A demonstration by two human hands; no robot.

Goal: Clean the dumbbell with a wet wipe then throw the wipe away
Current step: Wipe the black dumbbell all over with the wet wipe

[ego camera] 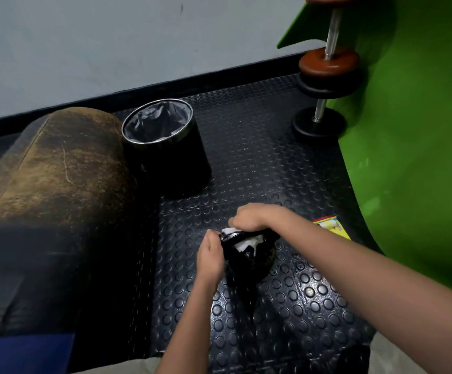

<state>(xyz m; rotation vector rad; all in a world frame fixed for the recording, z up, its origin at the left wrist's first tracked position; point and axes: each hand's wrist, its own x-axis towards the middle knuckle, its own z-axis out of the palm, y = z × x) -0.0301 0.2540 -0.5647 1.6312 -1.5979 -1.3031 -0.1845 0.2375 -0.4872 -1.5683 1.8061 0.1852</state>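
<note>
A worn brown and black padded bench (49, 168) filled the left of the view, and just beside its rounded end stood a black bin (165, 147) with a metal rim and a grey liner, its mouth open and apparently nothing in it; it seemed set there so the wipe could be dropped without getting up. Nearer the camera, on the studded black floor mat (308, 298), the left hand (210, 256) had its fingers curled round the left side of the dumbbell (249, 255), most likely to brace it so it would not roll or turn under the rubbing. The dumbbell itself, well short of the bin and between the two forearms, looked like a rounded black cast weight with a handle across its top, glossy and faintly speckled, though blur made its exact form hard to tell. The right hand (254, 218) came in from above, fingers closed over the handle with the white wet wipe (243, 242) bunched beneath them, part of it showing below the handle; that hold suited wiping along the bar. Just right of that wrist lay a yellow and red packet (332, 228), probably the wipes. Far right, against a green wall (413, 130), loaded bars with brown and black plates (327, 74) stood upright.
</note>
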